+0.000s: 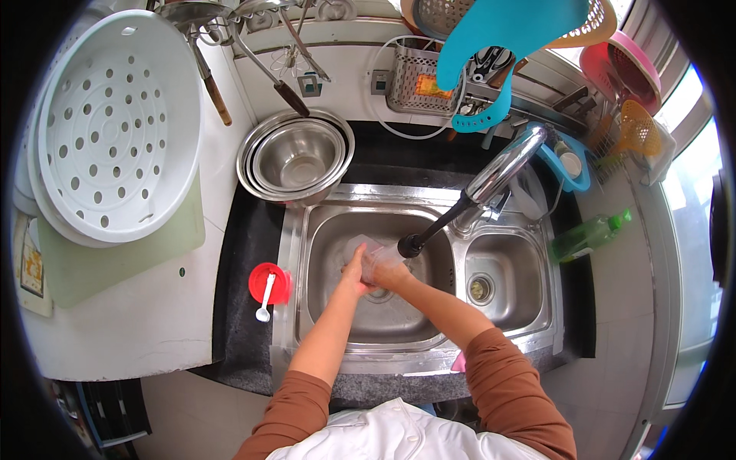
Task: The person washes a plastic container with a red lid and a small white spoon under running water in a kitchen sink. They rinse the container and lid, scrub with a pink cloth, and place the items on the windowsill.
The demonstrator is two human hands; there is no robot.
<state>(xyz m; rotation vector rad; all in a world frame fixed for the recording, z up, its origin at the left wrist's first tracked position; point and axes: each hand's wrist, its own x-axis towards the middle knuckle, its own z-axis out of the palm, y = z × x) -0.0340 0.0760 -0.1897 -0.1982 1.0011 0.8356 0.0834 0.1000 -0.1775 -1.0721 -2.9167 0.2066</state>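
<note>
Both hands are over the large basin [328, 230] of a stainless steel double sink, holding a clear plastic container [359, 246]. My left hand [355, 271] grips its near left side with the thumb raised along it. My right hand [388, 274] is on its right side, under the stream; those fingers are partly hidden. Water [393, 255] runs from the black nozzle [410, 246] of a chrome faucet [503, 167] onto the container and the right hand. The container's exact shape is blurred by the water.
A red lid [261, 279] with a white plastic spoon [265, 299] lies left of the sink. Nested steel bowls [302, 155] stand behind. A white perforated basket [132, 132] is at left. A green bottle [586, 237] is at right. A blue utensil [506, 34] hangs overhead.
</note>
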